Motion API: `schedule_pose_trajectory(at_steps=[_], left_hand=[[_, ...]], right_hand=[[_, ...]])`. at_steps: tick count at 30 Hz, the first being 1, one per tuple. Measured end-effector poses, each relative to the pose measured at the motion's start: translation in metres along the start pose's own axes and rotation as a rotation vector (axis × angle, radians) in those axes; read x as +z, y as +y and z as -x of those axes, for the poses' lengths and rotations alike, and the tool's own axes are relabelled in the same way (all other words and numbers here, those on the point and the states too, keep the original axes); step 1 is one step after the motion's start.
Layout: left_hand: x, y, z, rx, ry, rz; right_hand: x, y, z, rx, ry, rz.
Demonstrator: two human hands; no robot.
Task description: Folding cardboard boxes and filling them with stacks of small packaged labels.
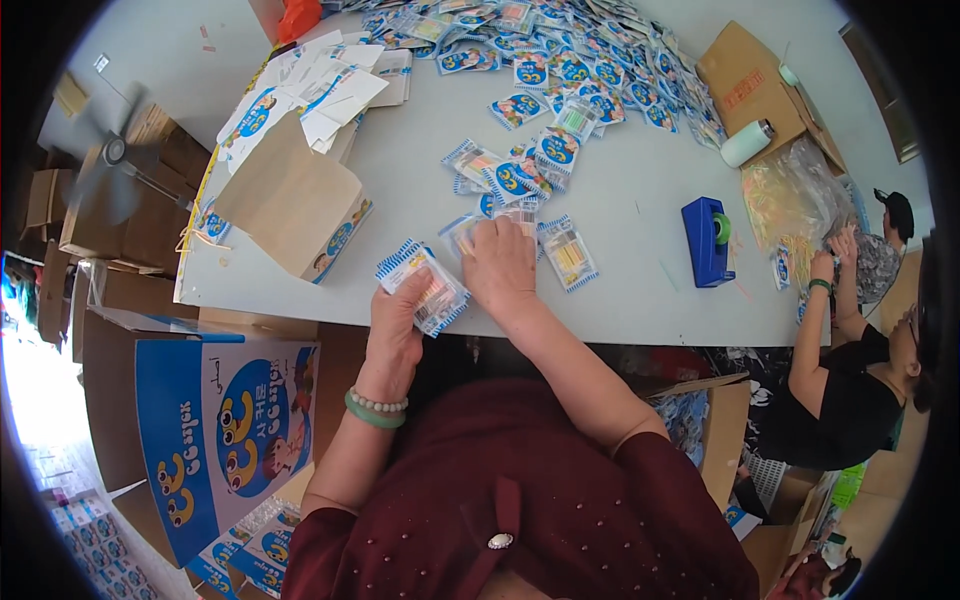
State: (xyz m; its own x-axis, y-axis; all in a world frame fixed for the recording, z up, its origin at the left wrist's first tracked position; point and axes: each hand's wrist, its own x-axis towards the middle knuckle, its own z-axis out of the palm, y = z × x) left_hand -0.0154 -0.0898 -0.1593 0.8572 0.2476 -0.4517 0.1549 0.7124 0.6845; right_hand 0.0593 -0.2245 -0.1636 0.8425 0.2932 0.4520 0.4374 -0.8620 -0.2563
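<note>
A small stack of flat blue-and-white plastic packets with coloured sticks showing inside is gripped in my left hand, thumb on top, just over the table's near edge. Right of it, my right hand has its fingers bent down over more such packets on the table; the fingertips are partly hidden among them. One loose packet lies just right of that hand. Beyond the hand, a short trail of packets leads back to a big heap along the far side.
An open small carton and flat printed cartons occupy the table's left. To the right stand a blue tape dispenser, a pale green bottle and a cardboard box. A co-worker sits at the right; a large printed box stands lower left.
</note>
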Motion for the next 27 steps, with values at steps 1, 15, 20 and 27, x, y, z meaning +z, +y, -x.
schedule_pose_trajectory(at_steps=[1, 15, 20, 27], left_hand=[[0.001, 0.001, 0.0, 0.005, 0.01, 0.007], [0.004, 0.001, 0.002, 0.044, -0.011, -0.042], [0.02, 0.003, 0.009, 0.152, -0.031, -0.14], [0.011, -0.007, 0.006, 0.174, -0.032, -0.085]], right_hand=[[-0.005, 0.003, -0.001, 0.074, -0.138, -0.139], [-0.056, 0.098, 0.017, 0.481, -0.24, -0.05], [-0.079, 0.057, 0.017, 0.678, -0.313, -1.212], [-0.031, -0.004, 0.013, 0.642, -0.515, -1.586]])
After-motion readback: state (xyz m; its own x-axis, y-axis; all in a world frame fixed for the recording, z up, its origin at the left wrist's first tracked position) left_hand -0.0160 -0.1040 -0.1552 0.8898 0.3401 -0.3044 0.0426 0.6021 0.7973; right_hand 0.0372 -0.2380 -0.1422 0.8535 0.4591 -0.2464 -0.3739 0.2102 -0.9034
